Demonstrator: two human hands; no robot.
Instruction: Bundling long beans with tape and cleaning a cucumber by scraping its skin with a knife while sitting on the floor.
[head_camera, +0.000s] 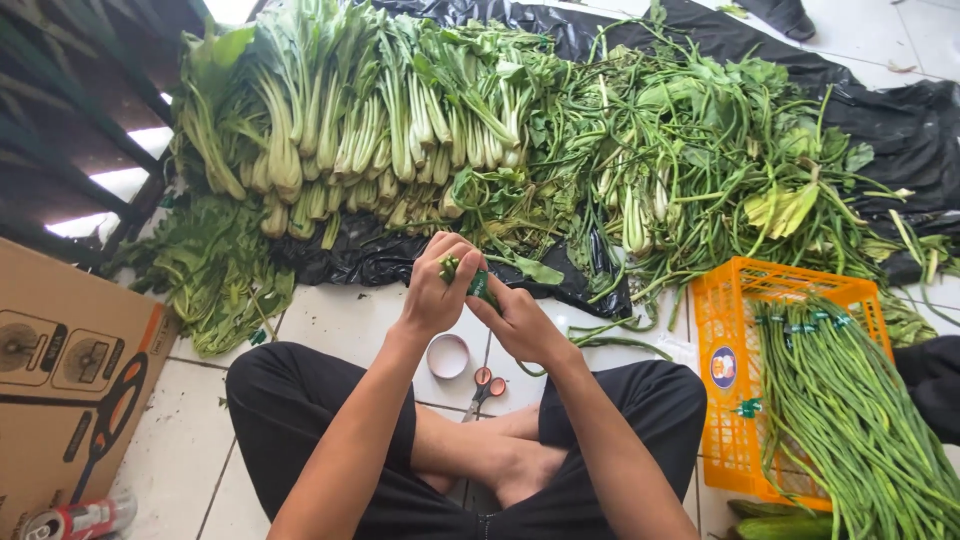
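Where the person sits cross-legged on the white tiled floor (330, 325):
- Black plastic sheet (400, 262) spread over the tiles, heaped with leafy greens (370, 120).
- Orange crate (735, 400), long beans (850, 420) lying lengthwise, ends toward the sitter.
- Cardboard box (60, 390), at the sitter's left.
- Left hand (437, 290), fingers curled, pinching the green bundle (465, 277).
- Right hand (520, 322), fingertips gripping that bundle; its short axis runs roughly left-right, above the tape roll (447, 356).
- Scissors (485, 388), flat on tiles.

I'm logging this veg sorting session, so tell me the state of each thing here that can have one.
left hand: closed on the green stems
right hand: pinching the green tape roll
green stems: gripped, ends poking up
green tape roll: held against the stems
scissors: lying on the floor, blades hidden
orange crate: filled with tied long beans
long beans: bundled, overhanging the crate
bok choy: stacked in rows
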